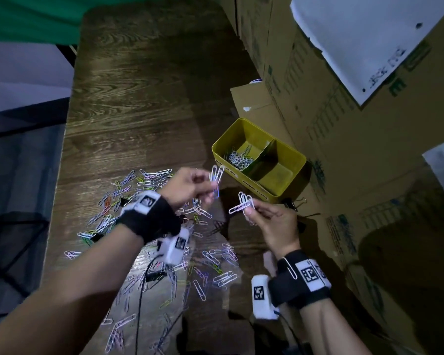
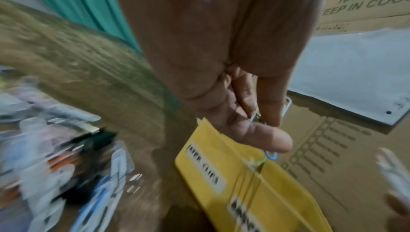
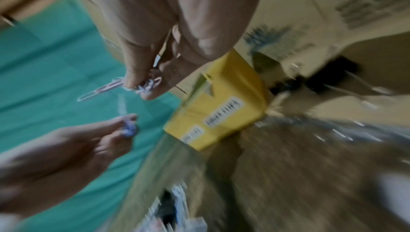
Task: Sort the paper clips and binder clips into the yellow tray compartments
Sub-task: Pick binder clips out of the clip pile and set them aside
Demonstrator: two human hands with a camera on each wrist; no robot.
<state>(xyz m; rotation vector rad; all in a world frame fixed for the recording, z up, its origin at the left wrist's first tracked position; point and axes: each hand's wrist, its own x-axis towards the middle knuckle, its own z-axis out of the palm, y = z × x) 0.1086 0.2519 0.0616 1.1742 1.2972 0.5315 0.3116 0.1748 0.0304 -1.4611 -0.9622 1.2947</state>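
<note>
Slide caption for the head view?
Both hands hold paper clips beside the yellow tray, one compartment partly filled.

Head looks down; wrist views close, sharing the yellow tray (image 1: 259, 172).

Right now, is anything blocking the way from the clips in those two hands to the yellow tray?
Nothing visible does. The left hand and right hand each pinch paper clips in the air just short of the yellow tray, whose top is open. The tray's far compartment already holds paper clips.
</note>
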